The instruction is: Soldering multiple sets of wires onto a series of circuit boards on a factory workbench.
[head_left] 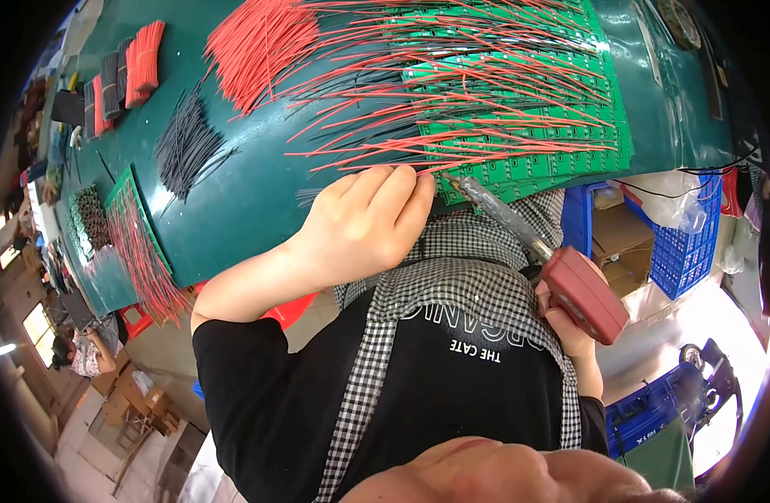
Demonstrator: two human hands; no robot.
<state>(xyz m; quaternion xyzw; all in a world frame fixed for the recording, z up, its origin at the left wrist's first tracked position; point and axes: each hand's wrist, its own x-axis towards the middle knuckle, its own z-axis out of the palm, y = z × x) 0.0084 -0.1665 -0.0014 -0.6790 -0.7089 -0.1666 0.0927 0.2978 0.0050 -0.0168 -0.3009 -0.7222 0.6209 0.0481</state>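
Note:
My left hand (364,218) is closed at the near edge of the green circuit boards (519,163), its fingers pinched where a red wire (485,158) runs to the fingertips. The fingertips are partly hidden by the back of the hand. My right hand (562,323) is wrapped round the red handle of a soldering gun (582,293). The gun's metal barrel points up and left, its tip beside the left fingertips at the board edge. Many red and black wires fan out leftward from the stacked boards.
On the green table (242,168) lie a red wire pile (263,50), a black wire pile (192,142) and tied bundles (142,63). Another wired board (137,226) is at left. A blue crate (687,243) and cardboard box (624,235) stand below at right.

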